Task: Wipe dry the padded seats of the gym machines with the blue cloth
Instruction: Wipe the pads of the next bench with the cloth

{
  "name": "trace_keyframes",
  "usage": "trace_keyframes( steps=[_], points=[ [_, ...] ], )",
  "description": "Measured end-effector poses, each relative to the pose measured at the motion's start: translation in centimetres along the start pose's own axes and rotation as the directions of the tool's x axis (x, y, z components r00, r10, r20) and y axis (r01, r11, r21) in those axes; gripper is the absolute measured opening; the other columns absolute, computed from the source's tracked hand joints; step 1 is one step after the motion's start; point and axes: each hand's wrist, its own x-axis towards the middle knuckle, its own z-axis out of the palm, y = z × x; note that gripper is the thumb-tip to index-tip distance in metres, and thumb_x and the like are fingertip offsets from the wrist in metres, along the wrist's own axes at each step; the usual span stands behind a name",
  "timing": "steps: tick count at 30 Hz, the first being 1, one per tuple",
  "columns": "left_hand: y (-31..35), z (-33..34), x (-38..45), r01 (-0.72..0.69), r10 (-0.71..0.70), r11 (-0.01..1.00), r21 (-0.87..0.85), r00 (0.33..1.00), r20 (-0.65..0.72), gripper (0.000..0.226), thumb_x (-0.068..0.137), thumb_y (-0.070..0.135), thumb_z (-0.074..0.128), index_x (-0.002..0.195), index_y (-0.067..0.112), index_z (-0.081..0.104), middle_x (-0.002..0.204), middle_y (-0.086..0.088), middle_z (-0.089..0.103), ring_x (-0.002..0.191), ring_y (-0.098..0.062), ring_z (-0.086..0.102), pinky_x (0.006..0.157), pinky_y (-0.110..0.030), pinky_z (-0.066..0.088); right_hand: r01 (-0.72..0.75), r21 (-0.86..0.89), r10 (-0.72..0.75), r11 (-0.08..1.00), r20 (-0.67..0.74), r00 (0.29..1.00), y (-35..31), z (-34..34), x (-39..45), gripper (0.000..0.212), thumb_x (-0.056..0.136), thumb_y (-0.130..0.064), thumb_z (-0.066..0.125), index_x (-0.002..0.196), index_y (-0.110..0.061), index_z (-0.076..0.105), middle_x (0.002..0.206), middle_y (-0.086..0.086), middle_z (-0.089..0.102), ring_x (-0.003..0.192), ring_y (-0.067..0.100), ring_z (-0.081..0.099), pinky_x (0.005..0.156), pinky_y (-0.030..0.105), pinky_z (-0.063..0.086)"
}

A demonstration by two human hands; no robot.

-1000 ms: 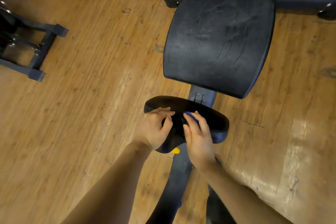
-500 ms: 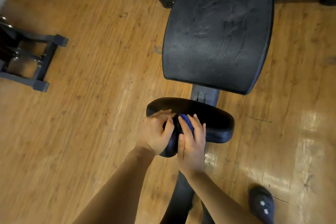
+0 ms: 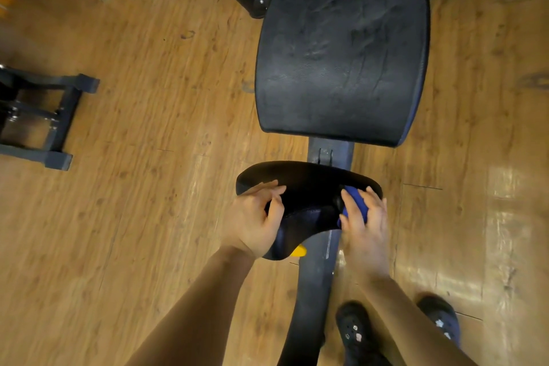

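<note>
A small black padded seat (image 3: 309, 184) sits on a dark machine beam below me. My left hand (image 3: 255, 218) grips the seat's left front edge, fingers curled over it. My right hand (image 3: 364, 224) presses a bunched blue cloth (image 3: 355, 202) against the seat's right side, fingers spread over the cloth. Only part of the cloth shows between my fingers. A larger black padded back pad (image 3: 341, 50) lies beyond the seat.
The machine's beam (image 3: 315, 282) runs toward me, with a yellow knob (image 3: 298, 251) under the seat. My black shoes (image 3: 353, 330) stand on the wooden floor at the bottom right. Another machine's dark frame (image 3: 56, 116) stands at the left.
My right hand has slid the blue cloth from the seat's middle to its right side. My left hand keeps its hold on the left edge.
</note>
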Motion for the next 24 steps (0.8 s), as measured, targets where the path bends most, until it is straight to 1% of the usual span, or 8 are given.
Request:
trace_keyframes(
  steps=[2, 5, 7, 10, 13, 19, 22, 24],
  points=[
    [-0.1, 0.0, 0.1, 0.0, 0.0, 1.0, -0.001, 1.0, -0.006, 0.059, 0.09, 0.05, 0.024, 0.121, 0.028, 0.069, 0.129, 0.009, 0.063, 0.121, -0.007, 0.056, 0.099, -0.018, 0.043, -0.13, 0.159, 0.133, 0.979, -0.008, 0.991, -1.5, 0.0, -0.5, 0.04, 0.099, -0.016, 0.051, 0.139, -0.011, 0.05, 0.149, 0.004, 0.034, 0.144, 0.021, 0.027, 0.115, 0.044, 0.035],
    [-0.1, -0.1, 0.0, -0.009, 0.009, 1.0, 0.011, 1.0, -0.011, 0.055, 0.091, 0.045, 0.027, 0.119, 0.027, 0.07, 0.126, 0.009, 0.065, 0.118, -0.004, 0.057, 0.094, -0.004, 0.035, -0.103, 0.282, 0.12, 0.954, -0.042, 0.992, -6.4, -0.2, -1.8, 0.041, 0.104, -0.03, 0.031, 0.14, -0.014, 0.044, 0.149, 0.011, 0.032, 0.142, 0.019, 0.03, 0.114, 0.03, 0.032],
    [0.0, -0.2, 0.1, -0.009, 0.009, 1.0, 0.021, 1.0, -0.001, 0.051, 0.091, 0.04, 0.029, 0.119, 0.024, 0.07, 0.124, 0.009, 0.066, 0.117, -0.002, 0.056, 0.09, 0.004, 0.027, -0.153, 0.44, 0.173, 0.885, -0.006, 0.985, -10.3, -0.4, -2.9, 0.042, 0.102, -0.032, 0.029, 0.141, -0.02, 0.041, 0.149, 0.002, 0.027, 0.142, 0.003, 0.025, 0.114, 0.018, 0.026],
    [0.2, -0.2, 0.2, -0.011, 0.011, 1.0, 0.01, 1.0, -0.005, 0.05, 0.091, 0.038, 0.031, 0.117, 0.022, 0.071, 0.123, 0.008, 0.067, 0.116, -0.003, 0.057, 0.094, -0.004, 0.032, -0.247, 0.584, 0.287, 0.774, 0.026, 0.958, -13.6, -0.3, -4.0, 0.041, 0.102, -0.035, 0.025, 0.142, -0.036, 0.034, 0.146, -0.01, 0.026, 0.137, -0.009, 0.022, 0.109, 0.003, 0.016],
    [0.0, -0.1, 0.1, -0.01, 0.01, 1.0, 0.006, 1.0, -0.014, 0.049, 0.091, 0.038, 0.031, 0.117, 0.024, 0.071, 0.122, 0.009, 0.067, 0.116, -0.003, 0.058, 0.094, -0.006, 0.033, -0.293, 0.61, 0.331, 0.737, 0.053, 0.942, -13.6, 0.2, -4.1, 0.039, 0.101, -0.046, 0.02, 0.138, -0.046, 0.031, 0.15, -0.01, 0.024, 0.138, -0.01, 0.019, 0.107, 0.001, 0.015],
    [-0.1, -0.1, 0.1, -0.023, 0.023, 1.0, -0.02, 1.0, -0.022, 0.048, 0.091, 0.037, 0.033, 0.116, 0.023, 0.071, 0.121, 0.008, 0.068, 0.11, 0.007, 0.052, 0.088, 0.005, 0.027, -0.214, 0.534, 0.206, 0.818, 0.075, 0.976, -11.6, 1.5, -3.8, 0.045, 0.103, -0.046, 0.017, 0.146, -0.038, 0.027, 0.158, 0.003, 0.022, 0.143, -0.009, 0.008, 0.11, 0.003, 0.007],
    [0.1, -0.2, 0.1, -0.025, 0.024, 0.999, -0.032, 0.999, -0.023, 0.048, 0.09, 0.036, 0.033, 0.115, 0.022, 0.072, 0.121, 0.008, 0.068, 0.112, 0.005, 0.054, 0.088, 0.005, 0.028, -0.149, 0.454, 0.133, 0.878, 0.067, 0.989, -9.8, 2.1, -3.3, 0.049, 0.099, -0.027, 0.032, 0.147, -0.029, 0.025, 0.157, 0.004, 0.02, 0.148, 0.004, 0.006, 0.117, 0.012, 0.006],
    [0.2, -0.2, 0.0, -0.021, 0.02, 0.999, -0.045, 1.0, -0.021, 0.048, 0.089, 0.036, 0.034, 0.115, 0.021, 0.072, 0.121, 0.008, 0.068, 0.112, 0.003, 0.055, 0.09, 0.004, 0.029, -0.046, 0.38, 0.032, 0.924, 0.045, 0.998, -8.8, 2.3, -3.1, 0.057, 0.093, -0.016, 0.043, 0.147, -0.021, 0.027, 0.155, 0.006, 0.02, 0.149, 0.015, 0.01, 0.119, 0.029, 0.015]
  ],
)
